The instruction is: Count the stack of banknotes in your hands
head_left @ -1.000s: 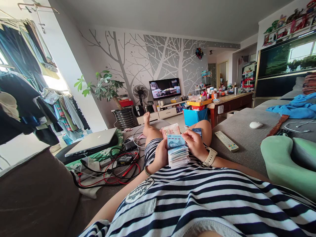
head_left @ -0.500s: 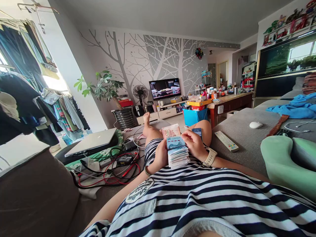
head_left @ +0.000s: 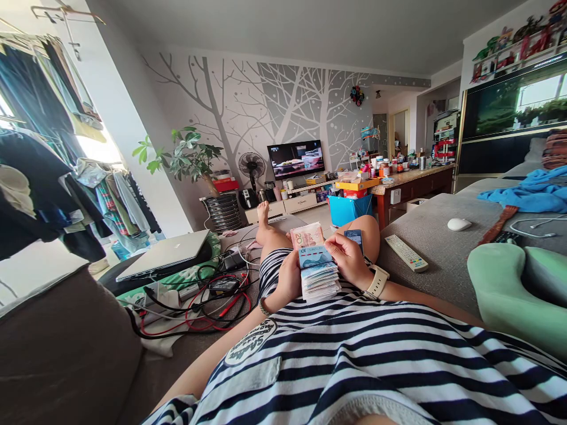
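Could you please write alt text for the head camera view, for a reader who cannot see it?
A person in a striped dress reclines on a grey sofa, holding a stack of banknotes in the left hand while the right hand grips its top notes. A remote control lies to the right, a laptop and tangled cables to the left.

Tree-mural wall, TV, grey sofa, bright window left.

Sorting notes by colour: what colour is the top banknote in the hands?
Blue, on the top banknote; head view.
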`<state>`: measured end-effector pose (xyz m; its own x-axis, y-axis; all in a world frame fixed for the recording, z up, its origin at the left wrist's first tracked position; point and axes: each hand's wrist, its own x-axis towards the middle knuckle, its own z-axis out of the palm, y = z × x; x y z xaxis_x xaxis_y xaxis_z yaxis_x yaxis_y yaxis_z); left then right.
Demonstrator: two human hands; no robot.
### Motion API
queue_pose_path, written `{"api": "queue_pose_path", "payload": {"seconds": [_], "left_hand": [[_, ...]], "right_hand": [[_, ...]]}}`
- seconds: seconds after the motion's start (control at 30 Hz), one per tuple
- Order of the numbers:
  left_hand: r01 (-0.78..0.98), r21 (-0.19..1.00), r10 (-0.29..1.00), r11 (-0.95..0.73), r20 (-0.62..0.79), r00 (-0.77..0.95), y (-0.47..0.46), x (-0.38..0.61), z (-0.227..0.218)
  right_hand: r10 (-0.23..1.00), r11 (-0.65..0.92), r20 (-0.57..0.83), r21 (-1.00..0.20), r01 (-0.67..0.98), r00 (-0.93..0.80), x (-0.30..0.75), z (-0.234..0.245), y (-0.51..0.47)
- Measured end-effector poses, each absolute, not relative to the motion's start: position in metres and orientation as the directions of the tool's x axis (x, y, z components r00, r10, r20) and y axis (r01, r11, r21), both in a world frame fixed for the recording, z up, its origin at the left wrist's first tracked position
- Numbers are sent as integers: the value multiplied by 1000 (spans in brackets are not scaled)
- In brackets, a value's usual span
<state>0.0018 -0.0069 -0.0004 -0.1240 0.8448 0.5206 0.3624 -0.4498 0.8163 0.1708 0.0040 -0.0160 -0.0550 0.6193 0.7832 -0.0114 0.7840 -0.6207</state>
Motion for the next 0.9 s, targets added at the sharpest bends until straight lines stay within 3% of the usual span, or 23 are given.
{"api": "queue_pose_path", "payload": {"seconds": [0.37, 0.7, 0.8, 0.9], "left_hand": [[375, 818, 849, -437, 513, -127, -8, 3, 1], [514, 750, 847, -416, 525, -82, -6, -1, -1], [460, 781, 851, -423, 517, -96, -6, -1, -2], [247, 854, 849, -457, 502, -165, -2, 1, -4]], "right_hand": [[627, 778, 777, -629, -15, -60, 171, -14, 1], [625, 779, 778, -627, -22, -59, 171, -14, 1], [623, 781, 780, -624, -17, -57, 171, -14, 0], [626, 778, 777, -628, -5, -62, 172, -15, 0]]}}
